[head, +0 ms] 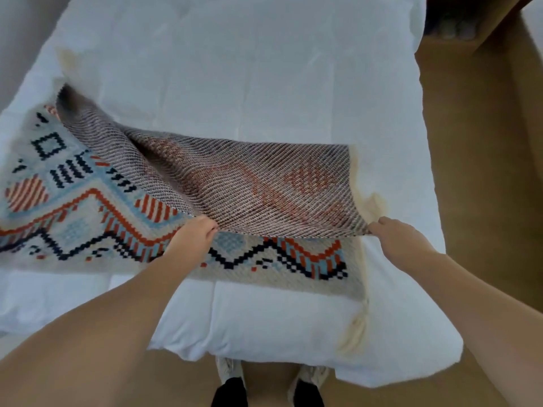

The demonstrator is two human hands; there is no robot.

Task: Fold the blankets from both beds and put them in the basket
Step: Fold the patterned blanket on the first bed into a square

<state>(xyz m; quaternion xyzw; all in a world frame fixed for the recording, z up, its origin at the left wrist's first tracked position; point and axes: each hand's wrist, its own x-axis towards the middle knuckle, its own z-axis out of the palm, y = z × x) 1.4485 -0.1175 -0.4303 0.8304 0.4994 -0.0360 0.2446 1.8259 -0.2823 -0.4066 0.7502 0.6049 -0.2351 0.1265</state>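
A woven blanket (88, 207) with a red, navy and light-blue zigzag pattern and cream fringe lies across the white bed (249, 77). Its far half is turned over toward me, showing the grey-striped underside (249, 183). My left hand (195, 233) pinches the turned-over edge near the middle. My right hand (393, 233) pinches the same edge at its right corner, by the fringe. The edge is lifted a little above the patterned layer below. No basket is in view.
The bed's white duvet reaches the near edge just above my shoes (229, 377). Tan floor (476, 186) runs along the bed's right side. A wooden piece of furniture (470, 22) stands at the top right. A pale wall or surface shows at the far left.
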